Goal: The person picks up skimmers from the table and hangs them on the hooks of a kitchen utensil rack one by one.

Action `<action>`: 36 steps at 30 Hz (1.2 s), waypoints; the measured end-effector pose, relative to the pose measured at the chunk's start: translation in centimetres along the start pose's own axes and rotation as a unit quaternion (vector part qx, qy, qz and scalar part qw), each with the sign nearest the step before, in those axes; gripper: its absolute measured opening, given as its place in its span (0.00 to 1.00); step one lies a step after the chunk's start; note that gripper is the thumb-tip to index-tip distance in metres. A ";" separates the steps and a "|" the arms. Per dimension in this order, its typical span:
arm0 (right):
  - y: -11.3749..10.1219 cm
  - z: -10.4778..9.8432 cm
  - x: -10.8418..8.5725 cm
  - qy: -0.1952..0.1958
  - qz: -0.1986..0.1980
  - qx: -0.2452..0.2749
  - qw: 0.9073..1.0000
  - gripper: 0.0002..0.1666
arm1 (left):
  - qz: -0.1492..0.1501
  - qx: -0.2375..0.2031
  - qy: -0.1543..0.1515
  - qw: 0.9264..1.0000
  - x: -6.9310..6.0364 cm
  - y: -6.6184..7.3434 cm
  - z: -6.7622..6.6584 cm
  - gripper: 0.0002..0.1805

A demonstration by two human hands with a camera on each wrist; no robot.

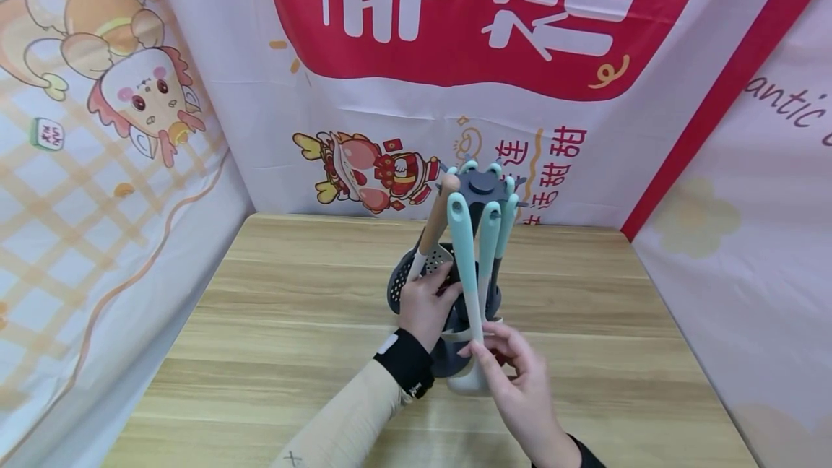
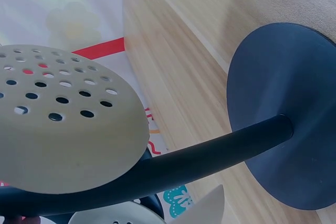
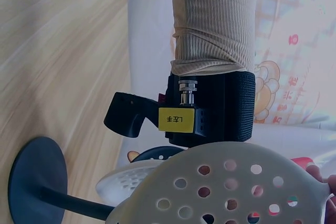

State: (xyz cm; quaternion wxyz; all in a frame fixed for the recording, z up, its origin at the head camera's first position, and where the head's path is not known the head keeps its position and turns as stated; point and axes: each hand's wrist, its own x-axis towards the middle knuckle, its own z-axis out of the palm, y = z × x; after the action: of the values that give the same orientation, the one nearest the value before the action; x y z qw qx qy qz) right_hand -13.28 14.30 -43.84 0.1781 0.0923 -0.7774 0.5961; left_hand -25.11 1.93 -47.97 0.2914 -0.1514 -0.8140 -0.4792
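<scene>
A dark grey utensil stand (image 1: 482,183) holds several hanging kitchen tools with mint-green handles. Its round base (image 2: 283,171) and slanting pole (image 2: 210,158) appear in the left wrist view. My left hand (image 1: 424,309) reaches in among the tools and grips the pole, its fingers partly hidden. With thumb and fingers, my right hand (image 1: 520,374) pinches the pale neck of a mint-handled skimmer (image 1: 462,237) at the stand's front. The skimmer's cream, holed head (image 3: 217,181) fills the lower right wrist view. Beside the left hand hangs a tool with a brown handle (image 1: 437,219).
The stand is on a wooden table (image 1: 299,287). A printed white and red cloth (image 1: 370,100) hangs behind it, and patterned cloths close off both sides. A dark perforated tool (image 1: 396,284) hangs on the stand's left.
</scene>
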 end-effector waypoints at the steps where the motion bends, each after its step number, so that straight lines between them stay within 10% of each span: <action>1: 0.0 0.0 0.0 0.000 -0.002 -0.002 1.000 0.11 | 0.004 0.001 0.002 1.000 0.0 0.0 0.0 0.12; 36: 0.3 0.6 -0.2 -0.002 0.006 -0.004 1.000 0.11 | 0.032 -0.003 0.014 0.999 0.0 -0.9 0.3 0.11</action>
State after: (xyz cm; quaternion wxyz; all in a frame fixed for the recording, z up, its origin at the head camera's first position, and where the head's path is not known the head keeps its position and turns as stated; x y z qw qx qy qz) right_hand -13.27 13.82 -44.34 0.1734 0.0886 -0.7809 0.5935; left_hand -25.69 1.75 -48.69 0.3177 -0.1715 -0.8030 -0.4742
